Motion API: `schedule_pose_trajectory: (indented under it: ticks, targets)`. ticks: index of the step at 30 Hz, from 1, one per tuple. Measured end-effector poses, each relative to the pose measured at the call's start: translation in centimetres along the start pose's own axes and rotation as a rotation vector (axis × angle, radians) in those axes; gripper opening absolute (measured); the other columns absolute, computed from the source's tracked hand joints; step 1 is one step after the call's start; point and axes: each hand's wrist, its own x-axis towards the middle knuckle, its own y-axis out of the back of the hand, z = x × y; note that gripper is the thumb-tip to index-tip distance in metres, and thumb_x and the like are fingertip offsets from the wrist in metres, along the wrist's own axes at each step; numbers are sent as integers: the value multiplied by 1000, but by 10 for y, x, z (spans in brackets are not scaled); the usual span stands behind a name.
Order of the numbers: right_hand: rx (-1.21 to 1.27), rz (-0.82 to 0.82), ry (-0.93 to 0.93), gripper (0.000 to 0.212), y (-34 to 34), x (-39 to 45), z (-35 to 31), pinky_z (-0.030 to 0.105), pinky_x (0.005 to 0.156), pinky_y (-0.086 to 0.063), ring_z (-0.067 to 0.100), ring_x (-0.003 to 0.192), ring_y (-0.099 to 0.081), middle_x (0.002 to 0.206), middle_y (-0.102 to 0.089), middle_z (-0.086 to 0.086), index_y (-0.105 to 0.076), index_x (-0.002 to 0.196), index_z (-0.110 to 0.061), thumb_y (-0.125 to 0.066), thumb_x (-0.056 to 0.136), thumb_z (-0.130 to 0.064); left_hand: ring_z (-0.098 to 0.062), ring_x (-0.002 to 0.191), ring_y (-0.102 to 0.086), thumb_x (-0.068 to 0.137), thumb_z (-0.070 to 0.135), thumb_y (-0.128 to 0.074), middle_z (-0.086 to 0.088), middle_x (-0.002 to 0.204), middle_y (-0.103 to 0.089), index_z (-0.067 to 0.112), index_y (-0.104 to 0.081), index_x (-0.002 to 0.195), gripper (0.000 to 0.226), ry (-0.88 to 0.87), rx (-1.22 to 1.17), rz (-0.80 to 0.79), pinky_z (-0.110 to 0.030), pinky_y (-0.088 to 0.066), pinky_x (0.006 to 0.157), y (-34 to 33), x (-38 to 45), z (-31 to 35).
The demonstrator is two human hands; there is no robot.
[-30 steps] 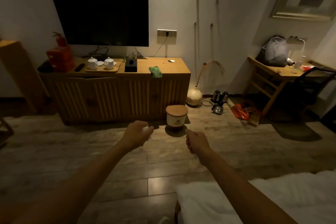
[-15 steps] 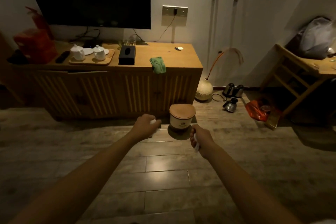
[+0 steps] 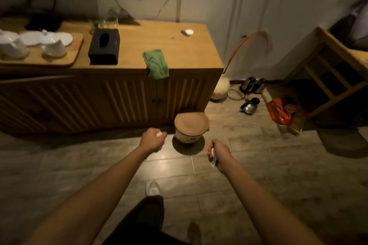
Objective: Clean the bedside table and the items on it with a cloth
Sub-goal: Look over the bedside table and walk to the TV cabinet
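The landmark is the round bin (image 3: pixel 191 127) standing on the tiled floor (image 3: pixel 258 175) in front of the wooden cabinet (image 3: pixel 111 95). Its tan lid sits flat on the rim, so its contents cannot be seen.

On the cabinet top, up and to the left of the bin, a black tissue box (image 3: pixel 104 46) shows a dark oval slot; whether tissue shows in it cannot be told. Further left of the bin, a wooden tray (image 3: pixel 37 57) carries white cups (image 3: pixel 54 46) and saucers. Two clear glasses (image 3: pixel 108 21) stand behind the tissue box.

The green cloth (image 3: pixel 156 64) lies crumpled at the front edge of the cabinet top, above and slightly left of the bin, one corner hanging over the edge. It is well apart from both hands and touched by neither.

The left hand (image 3: pixel 152 139) is just left of the bin, curled into a fist around a small white scrap (image 3: pixel 159 134). The right hand (image 3: pixel 218 153) is just right of and below the bin, fingers closed on a white object (image 3: pixel 213 158) that pokes out below the fist; what it is cannot be told.

A white shoe (image 3: pixel 153 188) is on the floor below the bin.
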Motion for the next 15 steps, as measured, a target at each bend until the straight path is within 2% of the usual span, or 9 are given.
schedule_pose_trajectory:
  ticks: [3, 6, 10, 15]
  targets:
    - [-94, 1, -4, 30, -23, 40, -28, 26, 43, -32, 17, 46, -40, 60, -46, 6, -48, 71, -11, -46, 99, -20, -13, 45, -55, 97, 25, -57, -3, 56, -58, 11, -62, 71, 30, 37, 12, -59, -18, -41, 38, 4, 58, 14]
    - [-86, 14, -43, 29, -40, 71, -49, 27, 43, -33, 17, 46, -39, 62, -45, 6, -47, 72, -11, -45, 100, -20, -18, 48, -55, 97, 24, -56, -7, 58, -59, 8, -63, 73, 29, 94, 36, -96, -22, -42, 46, 3, 102, 25]
    - [-99, 5, -87, 32, -54, 111, -66, 26, 41, -31, 16, 43, -37, 58, -43, 5, -46, 69, -12, -44, 99, -20, -22, 45, -52, 96, 22, -56, -10, 56, -56, 7, -59, 70, 30, 160, 43, -167, -26, -41, 48, -12, 150, 37]
    - [-125, 7, -135, 32, -58, 158, -89, 28, 42, -31, 16, 44, -38, 58, -45, 5, -47, 70, -12, -44, 100, -21, -21, 58, -57, 98, 27, -54, -10, 70, -61, 10, -61, 79, 27, 251, -6, -197, -22, -46, 47, -38, 194, 43]
